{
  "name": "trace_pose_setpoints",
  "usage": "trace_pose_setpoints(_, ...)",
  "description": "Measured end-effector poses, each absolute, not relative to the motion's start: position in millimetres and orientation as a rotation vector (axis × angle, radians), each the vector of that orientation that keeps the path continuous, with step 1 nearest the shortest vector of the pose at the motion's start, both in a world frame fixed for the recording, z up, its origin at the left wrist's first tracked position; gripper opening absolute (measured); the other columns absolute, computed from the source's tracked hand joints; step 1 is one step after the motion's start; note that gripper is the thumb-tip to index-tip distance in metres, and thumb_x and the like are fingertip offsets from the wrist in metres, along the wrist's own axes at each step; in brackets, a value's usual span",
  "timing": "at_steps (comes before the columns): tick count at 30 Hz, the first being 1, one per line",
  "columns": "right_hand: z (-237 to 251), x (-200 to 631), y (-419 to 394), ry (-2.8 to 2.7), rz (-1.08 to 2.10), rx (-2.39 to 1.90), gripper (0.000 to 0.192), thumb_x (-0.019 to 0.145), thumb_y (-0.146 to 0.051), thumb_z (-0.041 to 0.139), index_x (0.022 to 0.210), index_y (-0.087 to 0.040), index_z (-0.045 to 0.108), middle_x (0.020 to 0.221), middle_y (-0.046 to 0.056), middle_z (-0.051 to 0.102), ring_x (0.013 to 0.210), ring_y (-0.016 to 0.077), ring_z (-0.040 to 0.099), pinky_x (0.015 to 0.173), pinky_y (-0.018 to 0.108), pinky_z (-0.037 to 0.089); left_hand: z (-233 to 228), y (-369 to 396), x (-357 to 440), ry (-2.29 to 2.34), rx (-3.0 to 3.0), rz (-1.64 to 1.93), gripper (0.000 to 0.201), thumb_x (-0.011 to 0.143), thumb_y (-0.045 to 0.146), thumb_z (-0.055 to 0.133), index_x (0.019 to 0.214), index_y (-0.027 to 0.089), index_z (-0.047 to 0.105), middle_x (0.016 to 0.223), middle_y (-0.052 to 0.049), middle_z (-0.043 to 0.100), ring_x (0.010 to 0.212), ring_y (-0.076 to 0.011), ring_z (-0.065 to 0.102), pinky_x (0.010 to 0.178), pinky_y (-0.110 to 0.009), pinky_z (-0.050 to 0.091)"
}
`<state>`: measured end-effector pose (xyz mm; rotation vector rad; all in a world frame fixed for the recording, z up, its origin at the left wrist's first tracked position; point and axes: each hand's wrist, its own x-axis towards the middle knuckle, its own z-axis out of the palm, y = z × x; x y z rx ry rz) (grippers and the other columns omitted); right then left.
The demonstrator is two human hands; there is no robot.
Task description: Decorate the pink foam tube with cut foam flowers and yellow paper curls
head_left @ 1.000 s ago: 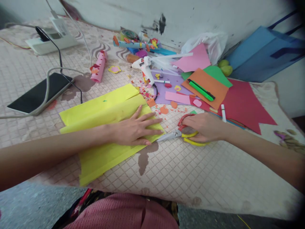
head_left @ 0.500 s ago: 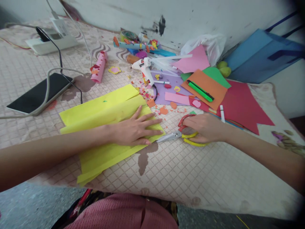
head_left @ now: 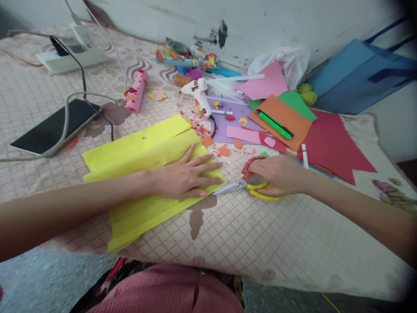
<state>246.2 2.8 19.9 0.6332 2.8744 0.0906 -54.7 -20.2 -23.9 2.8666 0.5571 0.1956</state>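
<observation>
My left hand (head_left: 185, 177) lies flat with fingers spread on the folded yellow paper (head_left: 137, 161), near its right edge. My right hand (head_left: 276, 174) grips a pair of scissors (head_left: 240, 184) by its red and yellow handles. The handles are somewhat apart, and the blades point left, with their tips at the paper's right edge beside my left thumb. Whether the blades have paper between them I cannot tell. Small orange paper cutouts (head_left: 224, 151) lie just beyond my fingers.
Behind the paper lie a white glue gun (head_left: 200, 95), a decorated pink paper roll (head_left: 137, 91) and scraps. Orange paper (head_left: 276, 114) bearing a green highlighter (head_left: 275, 125) and red paper (head_left: 339, 143) are at the right. A tablet (head_left: 54, 126) and power strip (head_left: 73, 61) with cables occupy the left.
Almost nothing differs. The scissors' handles have shifted very slightly left, while my left hand keeps its place on the yellow paper.
</observation>
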Motion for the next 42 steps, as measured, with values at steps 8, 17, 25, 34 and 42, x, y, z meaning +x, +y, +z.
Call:
trace_pose_setpoints(8, 20, 245, 3, 2.876, 0.086, 0.647, 0.032, 0.078, -0.043, 0.055, 0.091, -0.014, 0.055, 0.082, 0.008, 0.063, 0.069, 0.0214, 0.059, 0.059, 0.029, 0.034, -24, -20, -54, 0.578, 2.845, 0.203, 0.043, 0.093, 0.039, 0.035, 0.136, 0.034, 0.035, 0.150, -0.004, 0.022, 0.137, -0.0316, 0.016, 0.104, -0.064, 0.000)
trace_pose_setpoints(17, 16, 250, 5, 2.892, 0.133, 0.606, 0.029, 0.078, -0.045, 0.054, 0.084, -0.016, 0.055, 0.072, 0.005, 0.062, 0.062, 0.0200, 0.057, 0.054, 0.029, 0.030, -24, -21, -54, 0.587, 2.850, 0.194, 0.043, 0.094, 0.038, 0.033, 0.136, 0.034, 0.035, 0.150, -0.004, 0.023, 0.137, -0.0313, 0.016, 0.104, -0.065, 0.000)
trace_pose_setpoints(25, 21, 244, 1, 2.872, 0.056, 0.660, 0.030, 0.078, -0.042, 0.054, 0.089, -0.014, 0.055, 0.081, 0.009, 0.062, 0.069, 0.0213, 0.058, 0.058, 0.029, 0.033, -24, -21, -54, 0.593, 2.836, 0.220, 0.042, 0.093, 0.036, 0.036, 0.135, 0.035, 0.037, 0.149, -0.003, 0.024, 0.137, -0.0310, 0.017, 0.104, -0.065, 0.000)
trace_pose_setpoints(34, 23, 234, 0, 2.882, 0.039, 0.636, 0.032, 0.078, -0.043, 0.055, 0.089, -0.014, 0.055, 0.079, 0.008, 0.062, 0.068, 0.0215, 0.059, 0.056, 0.028, 0.032, -24, -21, -53, 0.613, 2.835, 0.195, 0.042, 0.094, 0.037, 0.034, 0.135, 0.034, 0.037, 0.149, -0.003, 0.024, 0.137, -0.0321, 0.016, 0.103, -0.066, 0.000)
trace_pose_setpoints(42, 20, 238, -1, 2.900, 0.114, 0.586, 0.030, 0.080, -0.043, 0.054, 0.085, -0.013, 0.055, 0.073, 0.007, 0.061, 0.065, 0.0203, 0.058, 0.054, 0.027, 0.029, -26, -21, -53, 0.614, 2.848, 0.200, 0.041, 0.094, 0.037, 0.034, 0.135, 0.034, 0.037, 0.150, -0.003, 0.023, 0.137, -0.0320, 0.016, 0.103, -0.066, 0.000)
